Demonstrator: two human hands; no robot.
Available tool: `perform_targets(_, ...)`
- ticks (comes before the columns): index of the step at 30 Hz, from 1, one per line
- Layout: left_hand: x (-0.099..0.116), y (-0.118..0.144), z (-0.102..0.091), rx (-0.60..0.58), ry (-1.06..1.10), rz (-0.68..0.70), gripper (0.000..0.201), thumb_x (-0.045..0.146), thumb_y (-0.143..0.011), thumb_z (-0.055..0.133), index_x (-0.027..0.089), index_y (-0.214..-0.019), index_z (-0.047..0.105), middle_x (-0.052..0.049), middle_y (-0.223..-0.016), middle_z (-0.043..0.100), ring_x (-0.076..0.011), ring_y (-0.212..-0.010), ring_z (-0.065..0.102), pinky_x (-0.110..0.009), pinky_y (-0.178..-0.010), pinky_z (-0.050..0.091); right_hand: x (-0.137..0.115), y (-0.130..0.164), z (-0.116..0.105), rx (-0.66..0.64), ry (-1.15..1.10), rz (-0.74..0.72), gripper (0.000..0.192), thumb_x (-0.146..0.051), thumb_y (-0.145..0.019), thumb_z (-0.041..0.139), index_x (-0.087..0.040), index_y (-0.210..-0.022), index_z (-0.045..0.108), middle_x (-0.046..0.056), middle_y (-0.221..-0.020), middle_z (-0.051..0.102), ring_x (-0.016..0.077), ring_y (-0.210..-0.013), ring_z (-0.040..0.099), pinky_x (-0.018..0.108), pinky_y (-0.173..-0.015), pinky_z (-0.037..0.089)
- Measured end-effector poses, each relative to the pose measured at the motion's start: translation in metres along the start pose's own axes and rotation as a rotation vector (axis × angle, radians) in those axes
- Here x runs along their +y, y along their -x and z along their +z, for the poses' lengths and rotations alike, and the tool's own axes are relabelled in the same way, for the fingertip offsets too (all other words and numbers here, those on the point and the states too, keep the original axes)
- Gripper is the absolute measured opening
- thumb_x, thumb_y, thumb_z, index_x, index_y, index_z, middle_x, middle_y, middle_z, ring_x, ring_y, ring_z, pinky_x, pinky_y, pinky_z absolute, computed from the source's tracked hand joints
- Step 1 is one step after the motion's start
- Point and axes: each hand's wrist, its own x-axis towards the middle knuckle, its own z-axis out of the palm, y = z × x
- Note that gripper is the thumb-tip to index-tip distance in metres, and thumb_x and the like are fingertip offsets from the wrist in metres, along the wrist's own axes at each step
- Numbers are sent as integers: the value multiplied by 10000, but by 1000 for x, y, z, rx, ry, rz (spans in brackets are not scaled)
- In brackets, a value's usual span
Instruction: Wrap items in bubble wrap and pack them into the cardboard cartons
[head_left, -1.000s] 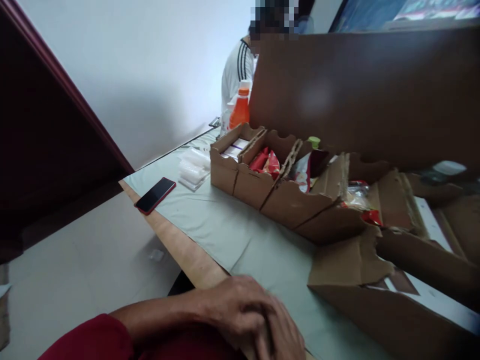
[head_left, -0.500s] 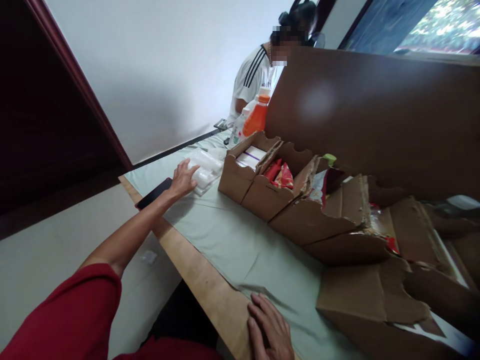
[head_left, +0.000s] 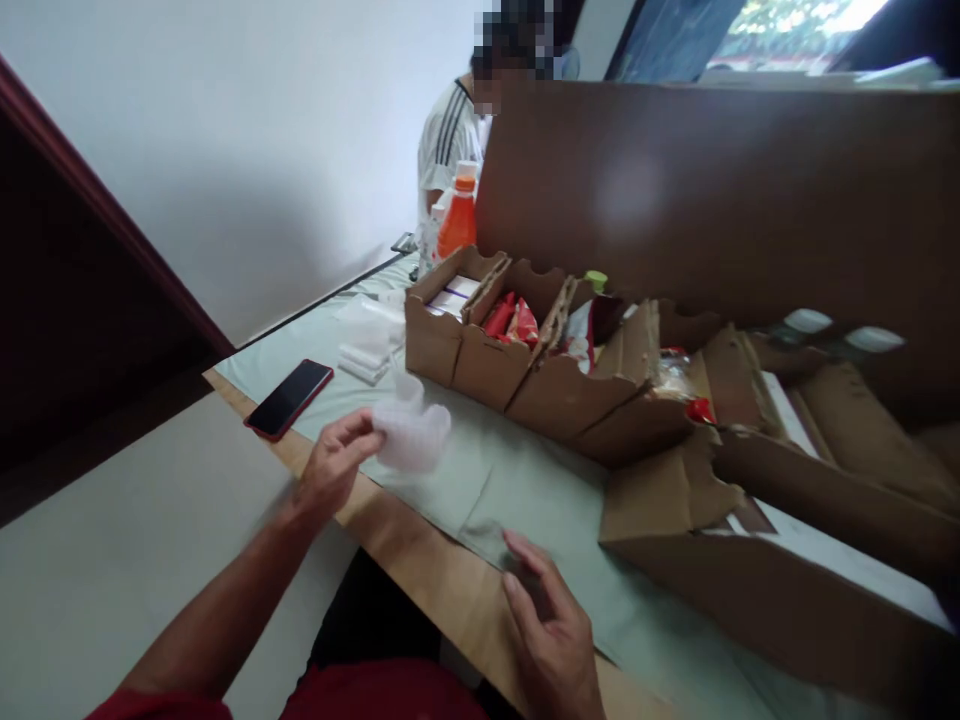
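My left hand (head_left: 339, 462) pinches a translucent whitish plastic bag (head_left: 411, 432) by one edge. The bag is blurred and curls up above the cloth, to the right of my fingers. Behind it, a small pile of similar clear plastic (head_left: 364, 345) lies on the green-grey tablecloth (head_left: 480, 480). My right hand (head_left: 551, 620) is open over the table's front edge, thumb and fingers apart, with nothing in it.
A phone (head_left: 291, 398) lies at the table's left edge. Cardboard bins (head_left: 487, 375) with white boxes and red packets line the back. Bottles, one filled with orange liquid (head_left: 459, 222), stand behind. A person in a white shirt (head_left: 442, 140) sits beyond a tall brown panel (head_left: 675, 190).
My left hand has taken a plastic bag from the pile and drawn it toward me. My right hand has lifted off the table edge. The view has shifted right.
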Motion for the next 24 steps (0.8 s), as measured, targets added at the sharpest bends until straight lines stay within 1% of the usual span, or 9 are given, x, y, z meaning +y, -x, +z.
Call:
perform_targets(4,-24,41,60,-226,368,-357,331,426,-725,759,173,-938,747,-82,-915,789,-306,-972,741,-434,-898,563,-7,-10,-6,-12,-378,201,686,-616,-885,675,-274,-1466,551,148,-1515,583,320,-1328,620,474,-1018,572)
perform_targets(7,-37,61,93,-365,540,-580,288,395,-723,770,189,-923,738,-71,-927,793,-316,-985,742,-457,-928,557,-10,-10,-9,-29,-635,324,842,-744,-833,646,-249,-1500,508,167,-1472,615,329,-1308,630,480,-1005,570)
perform_targets(10,-48,71,111,-466,604,-715,249,343,-769,772,173,-945,726,-77,-966,791,-307,-1008,733,-440,-960,537,-17,-6,-16,10,-826,453,756,-701,-732,778,-227,-1310,664,136,-1210,762,306,-1060,737,437,-917,597)
perform_targets(12,-56,71,113,-444,579,-727,287,375,-829,750,167,-1025,720,-89,-1032,781,-298,-1053,719,-424,-982,520,-19,-1,-28,142,-895,504,574,-585,-667,878,-222,-1091,743,84,-1019,800,259,-891,751,389,-848,602)
perform_targets(15,-63,66,103,-252,405,-540,457,505,-899,677,191,-1231,667,-109,-1224,735,-294,-1200,662,-437,-1056,479,-18,8,-51,379,-790,485,375,-491,-696,889,-224,-932,771,33,-898,793,189,-769,716,314,-764,583)
perform_targets(18,-48,58,94,-200,40,-182,561,476,-905,675,231,-1399,574,-119,-1464,604,-310,-1394,526,-490,-1185,369,-22,12,-69,371,-498,383,225,-419,-818,809,-228,-936,794,22,-883,788,159,-759,695,259,-715,552)
perform_targets(21,-19,48,109,-469,-312,103,734,353,-812,779,272,-1488,504,-105,-1596,477,-331,-1504,386,-514,-1251,268,-41,10,-72,165,-301,221,109,-305,-890,725,-229,-920,798,10,-831,775,142,-710,683,227,-635,523)
perform_targets(23,-6,43,129,-738,-409,165,723,318,-765,805,273,-1441,553,-92,-1485,591,-320,-1425,479,-494,-1224,317,-56,9,-73,86,-225,66,99,-249,-900,699,-228,-909,795,1,-781,754,138,-677,671,229,-619,516)
perform_targets(24,-4,41,139,-867,-427,144,586,318,-775,782,257,-1338,631,-77,-1332,687,-299,-1297,583,-467,-1168,390,-61,10,-75,92,-183,-5,100,-228,-900,695,-229,-907,795,-3,-765,745,138,-676,667,236,-636,521)
